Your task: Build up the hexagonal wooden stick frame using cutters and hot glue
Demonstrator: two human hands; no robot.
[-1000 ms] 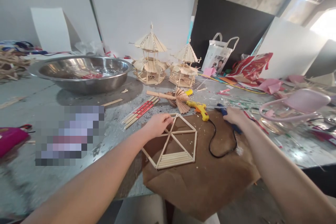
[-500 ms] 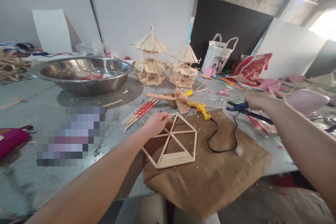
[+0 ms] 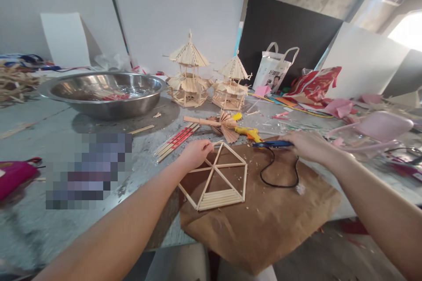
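A hexagonal frame of pale wooden sticks (image 3: 227, 165), with spokes meeting at its middle, lies on brown paper (image 3: 273, 224). Several sticks laid side by side fill its front section. My left hand (image 3: 197, 153) is closed in a pinch on the frame's upper left edge, hiding that corner. To the right, my right hand (image 3: 305, 144) is closed around blue-handled pliers (image 3: 275, 144), held above the paper with the jaws pointing left. Just beyond the jaws lies a yellow glue gun (image 3: 251, 133), its black cord (image 3: 280, 189) looping across the paper.
Behind the frame are red-banded sticks (image 3: 178, 140) and a brown fan-like piece (image 3: 226, 126). Two stick pagodas (image 3: 189, 74) stand farther back, beside a steel basin (image 3: 108, 107). Clutter and a pink plastic piece (image 3: 384, 126) lie at right. A blurred-out object (image 3: 92, 171) is at left.
My right hand has swung left and slightly down with the pliers, from the clutter at right to beside the glue gun. My left hand and the frame have stayed in place.
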